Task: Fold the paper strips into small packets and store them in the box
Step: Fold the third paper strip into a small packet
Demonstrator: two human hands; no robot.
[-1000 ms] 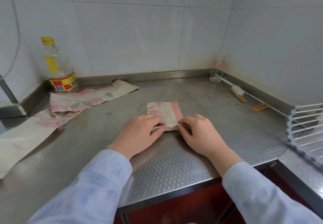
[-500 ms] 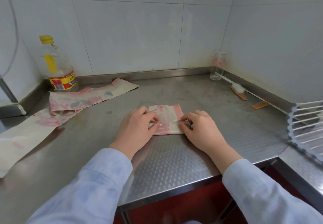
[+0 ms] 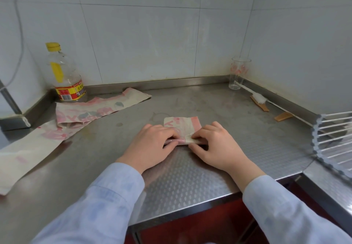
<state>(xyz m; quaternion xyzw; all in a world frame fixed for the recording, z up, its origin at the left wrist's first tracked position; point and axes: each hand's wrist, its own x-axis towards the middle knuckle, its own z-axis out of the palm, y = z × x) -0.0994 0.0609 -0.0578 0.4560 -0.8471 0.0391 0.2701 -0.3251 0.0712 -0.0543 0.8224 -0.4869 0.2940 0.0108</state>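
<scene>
Both hands, left (image 3: 152, 144) and right (image 3: 217, 144), pinch the folded strip (image 3: 182, 127) mid-worktop (image 3: 190, 177), well back from the front edge. Bare steel lies right of it. The corner glass (image 3: 238, 74) looks empty; a bottle (image 3: 64, 74) stands back left.

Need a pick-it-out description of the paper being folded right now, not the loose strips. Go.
Start at the steel counter in the tiled corner. Near its front edge, the left hand and right hand press on a small folded paper packet. Unlike the long paper strips lying loose at the left by the yellow-capped bottle, it is compact, squarish, with a pink band.
</scene>
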